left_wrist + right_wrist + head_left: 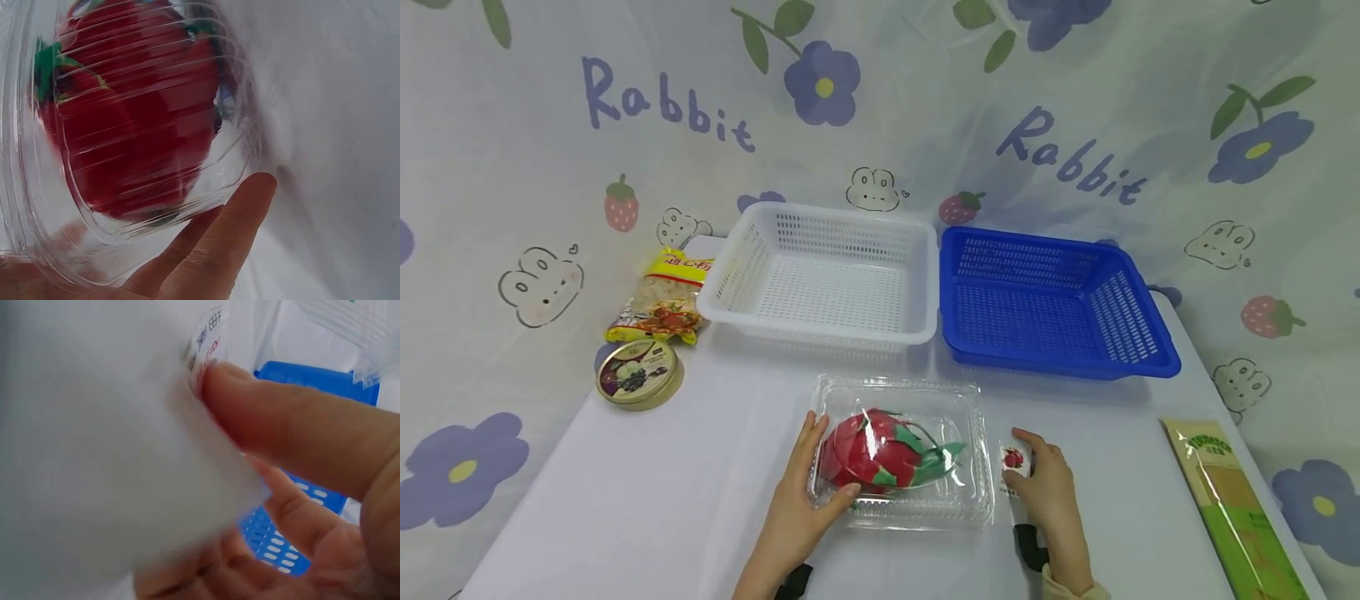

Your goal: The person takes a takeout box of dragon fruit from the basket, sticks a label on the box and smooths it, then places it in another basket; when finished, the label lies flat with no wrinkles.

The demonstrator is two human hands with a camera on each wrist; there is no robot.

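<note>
The clear plastic box [901,454] with a red and green fruit [880,450] inside lies in the lower middle of the head view, on the white table [662,483], below the white basket [827,275] and the blue basket [1045,300]. The left hand [801,508] grips the box's left edge, thumb on the lid, while the right hand [1048,492] pinches 1 small white packet [1015,467] just beside the box's right edge
</note>
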